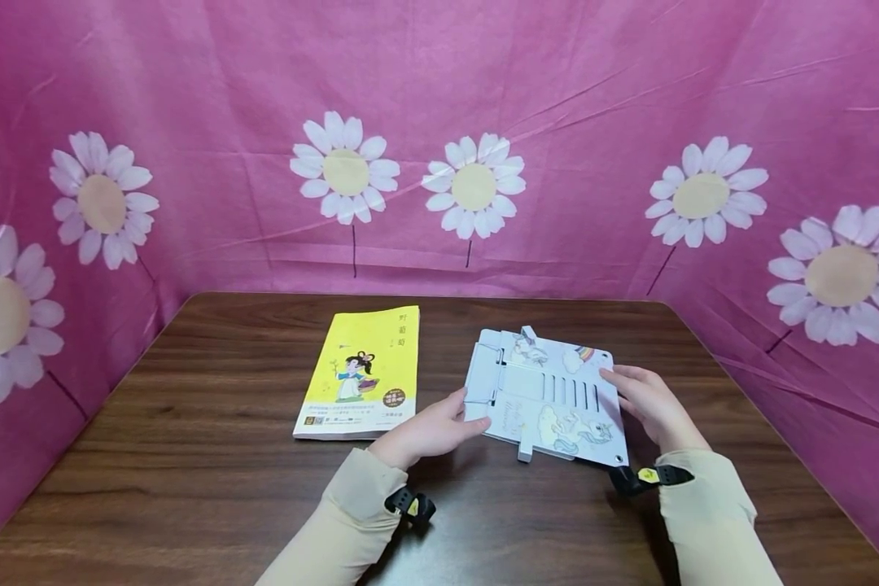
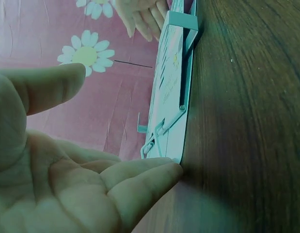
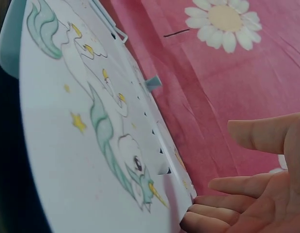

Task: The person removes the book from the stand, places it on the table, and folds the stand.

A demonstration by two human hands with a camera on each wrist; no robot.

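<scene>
A white folding book stand (image 1: 513, 411) with unicorn and rainbow pictures lies folded on the table, its row of slots toward the right. My left hand (image 1: 432, 427) is at its left edge, fingers extended, thumb apart; in the left wrist view the fingertips (image 2: 171, 170) meet the stand's end. At the opposite edge is my right hand (image 1: 652, 403), its fingertips against the side and the thumb spread away in the right wrist view. Small page clips (image 1: 526, 448) stick out at the stand's near and far sides. A wire hinge (image 2: 157, 136) shows near the left end.
A yellow book (image 1: 373, 350) with a cartoon child on its cover lies left of the stand, just beyond my left wrist. The dark wooden table (image 1: 190, 456) ends at a pink cloth (image 1: 249, 163) with large daisies that hangs behind and at both sides.
</scene>
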